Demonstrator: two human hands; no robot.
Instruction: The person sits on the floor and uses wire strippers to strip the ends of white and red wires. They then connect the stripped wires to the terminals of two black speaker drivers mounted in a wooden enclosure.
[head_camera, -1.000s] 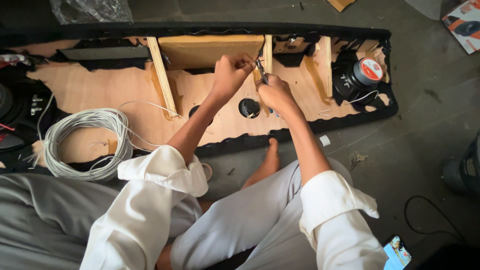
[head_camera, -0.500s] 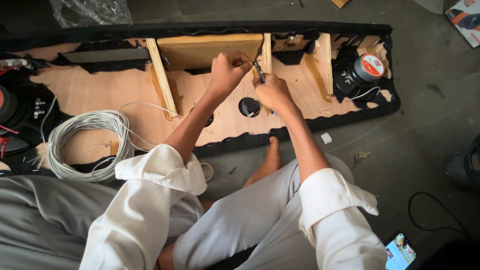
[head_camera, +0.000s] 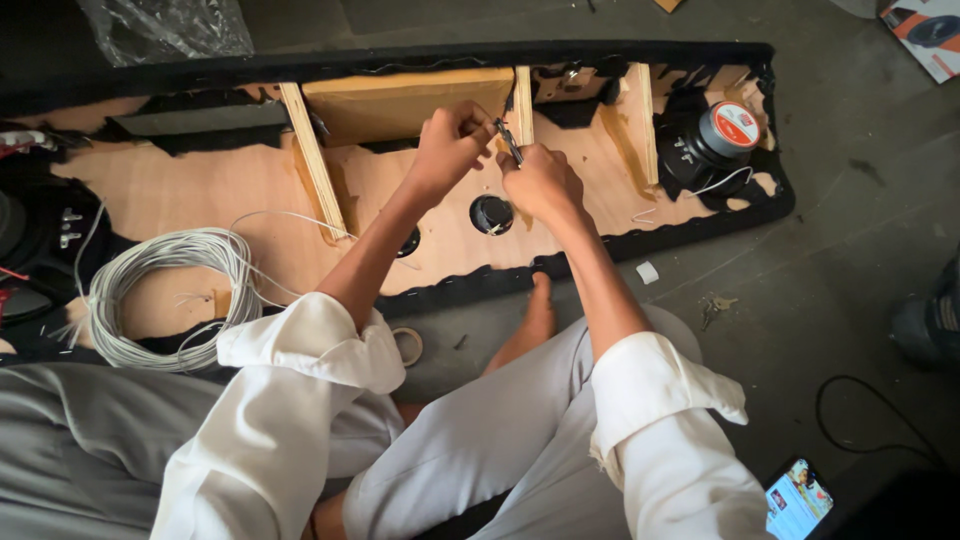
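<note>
My left hand (head_camera: 452, 143) and my right hand (head_camera: 541, 181) are close together above the open back of a long wooden speaker box (head_camera: 250, 190) with black fabric edging. My right hand grips a small metal tool (head_camera: 508, 140), its tip pointing up between both hands. My left hand pinches a thin white wire (head_camera: 300, 217) right beside that tip. The wire runs left across the plywood to a coil of white cable (head_camera: 165, 295). A small round black part (head_camera: 491, 214) sits in the panel just under my right hand.
A black speaker with a red-and-white magnet cap (head_camera: 715, 140) sits at the box's right end. Wooden dividers (head_camera: 312, 165) stand upright inside. A tape roll (head_camera: 407, 346), keys (head_camera: 714, 306), a phone (head_camera: 797, 497) and a black cable (head_camera: 870, 420) lie on the grey floor.
Both hands stay together at the wire near the middle divider; the tool has shifted slightly between the fingers. Nothing else has moved.
</note>
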